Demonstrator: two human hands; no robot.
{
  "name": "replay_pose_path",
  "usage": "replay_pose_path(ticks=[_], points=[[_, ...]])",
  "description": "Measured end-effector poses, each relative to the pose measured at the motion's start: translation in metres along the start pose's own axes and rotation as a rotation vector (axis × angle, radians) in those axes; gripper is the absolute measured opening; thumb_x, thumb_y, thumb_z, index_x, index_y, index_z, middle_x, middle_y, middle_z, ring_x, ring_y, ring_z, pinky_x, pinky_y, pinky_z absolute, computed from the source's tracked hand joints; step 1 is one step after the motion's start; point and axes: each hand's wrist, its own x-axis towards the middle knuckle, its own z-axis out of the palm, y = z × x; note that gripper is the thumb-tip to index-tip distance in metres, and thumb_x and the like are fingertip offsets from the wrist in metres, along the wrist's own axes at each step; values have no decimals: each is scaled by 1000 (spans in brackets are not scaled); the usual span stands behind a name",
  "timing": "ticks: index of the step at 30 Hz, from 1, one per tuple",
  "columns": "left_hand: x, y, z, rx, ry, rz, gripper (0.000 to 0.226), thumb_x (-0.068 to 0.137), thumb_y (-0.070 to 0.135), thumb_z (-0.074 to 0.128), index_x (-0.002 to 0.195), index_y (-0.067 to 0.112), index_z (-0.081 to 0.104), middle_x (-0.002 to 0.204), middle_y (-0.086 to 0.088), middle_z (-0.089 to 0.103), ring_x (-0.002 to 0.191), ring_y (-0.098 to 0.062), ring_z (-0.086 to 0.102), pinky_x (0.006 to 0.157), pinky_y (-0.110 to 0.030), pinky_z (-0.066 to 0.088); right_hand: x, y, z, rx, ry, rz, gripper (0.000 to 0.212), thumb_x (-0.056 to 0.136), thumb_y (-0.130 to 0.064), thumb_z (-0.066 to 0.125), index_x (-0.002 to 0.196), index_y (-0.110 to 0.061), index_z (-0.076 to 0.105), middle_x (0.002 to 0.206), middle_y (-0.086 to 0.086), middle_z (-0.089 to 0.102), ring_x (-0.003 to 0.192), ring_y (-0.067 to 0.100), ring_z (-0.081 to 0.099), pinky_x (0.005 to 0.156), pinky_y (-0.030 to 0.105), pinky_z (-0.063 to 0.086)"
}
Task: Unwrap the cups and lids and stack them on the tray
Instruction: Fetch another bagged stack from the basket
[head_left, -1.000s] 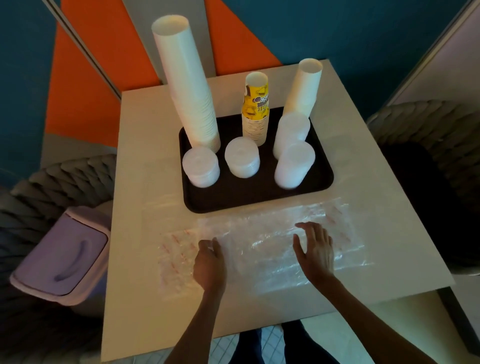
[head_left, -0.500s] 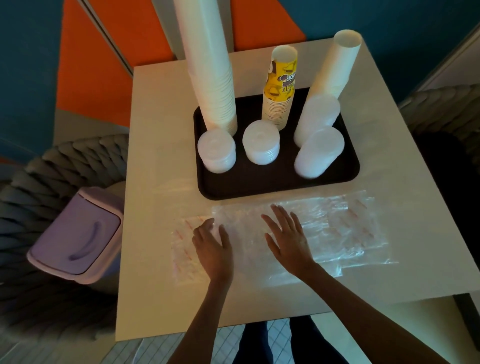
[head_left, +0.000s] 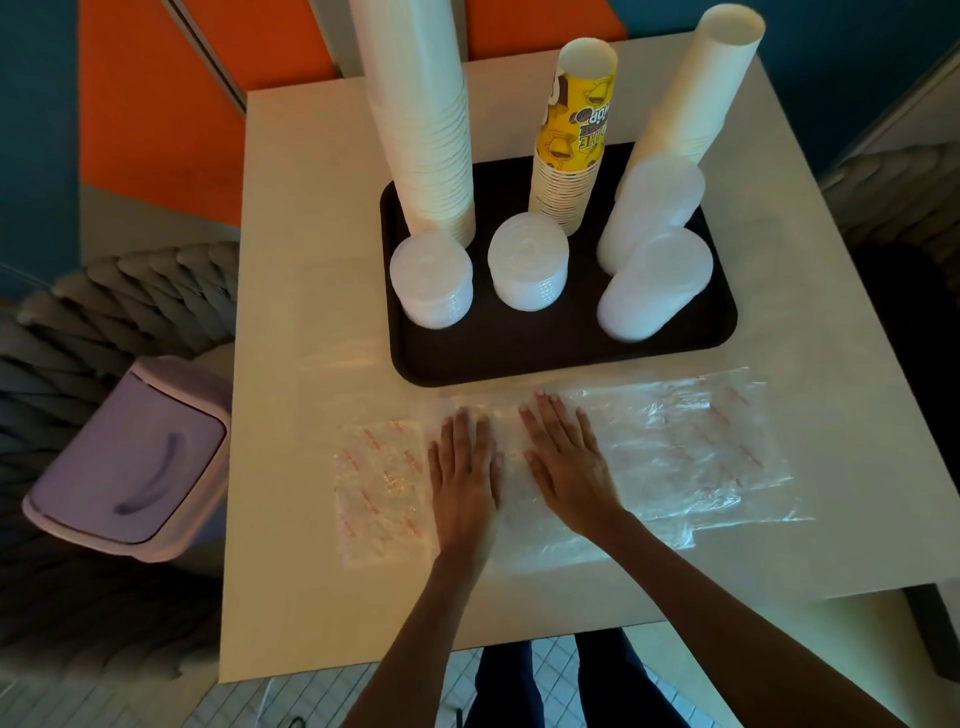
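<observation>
Both hands have slid together; my left hand (head_left: 464, 470) and right hand (head_left: 569, 465) press flat on the plastic wrappers (head_left: 675, 452), mid-frame; cups (head_left: 423, 130) and lids (head_left: 432, 280) already stacked on the tray (head_left: 519, 358); wrappers remain.

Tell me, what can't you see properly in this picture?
Head view only.
Top of the tallest cup stack: cut off by the upper edge.
Red print on the plastic wrap: too small and blurry to read.
Inside of the bin: hidden by its lid.
Wrap beneath the left hand and right hand: covered.
</observation>
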Motion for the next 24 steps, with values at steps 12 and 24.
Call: replay_pose_path(ticks=[12,24], points=[[7,-2,9,69,-150,-15,54,102,43,18,150,18,16,156,-13,21,144,-22,10,117,-32,2,1,9,9,-53,-48,3,51,103,-39,16,146,-17,29,154,14,24,143,28,19,116,48,5],[7,-2,10,162,-210,-42,58,100,50,12,151,24,12,159,-8,12,146,-25,12,117,-37,8,-5,25,4,-135,-126,52,61,98,-54,12,149,-21,24,157,12,16,145,29,11,112,60,8]])
